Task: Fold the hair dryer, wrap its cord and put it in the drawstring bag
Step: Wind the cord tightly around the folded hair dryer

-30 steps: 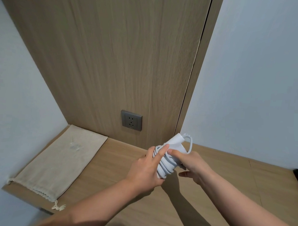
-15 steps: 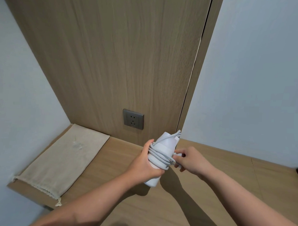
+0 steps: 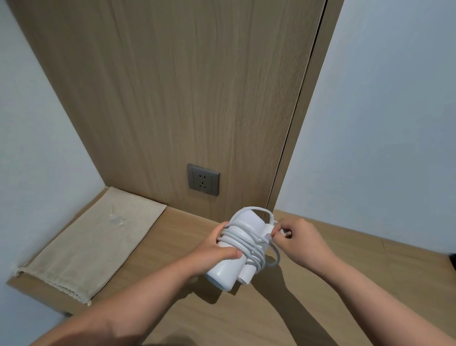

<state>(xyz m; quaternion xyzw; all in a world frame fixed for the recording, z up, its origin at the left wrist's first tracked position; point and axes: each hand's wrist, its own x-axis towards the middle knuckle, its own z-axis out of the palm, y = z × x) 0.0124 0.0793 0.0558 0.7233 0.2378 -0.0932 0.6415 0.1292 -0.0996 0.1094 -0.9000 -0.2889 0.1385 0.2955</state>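
my left fingers [image 3: 227, 252] grip the hair dryer [image 3: 222, 273] above the desk [image 3: 319, 320], right fingers [image 3: 280, 234] pinching the end of the cord [image 3: 241, 240]; if it slips, coils could unwind before the bag [image 3: 93, 235] at nine o'clock.

The left hand [image 3: 214, 250] grips the white hair dryer [image 3: 238, 247] at frame centre, cord [image 3: 244, 241] coiled around it. The right hand [image 3: 301, 240] pinches the plug [image 3: 278, 231]. The drawstring bag [image 3: 93, 242] lies flat, lower left, on the wooden shelf [image 3: 334, 295].

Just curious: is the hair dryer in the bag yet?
Out. The left hand grips the hair dryer; the drawstring bag lies flat, apart.
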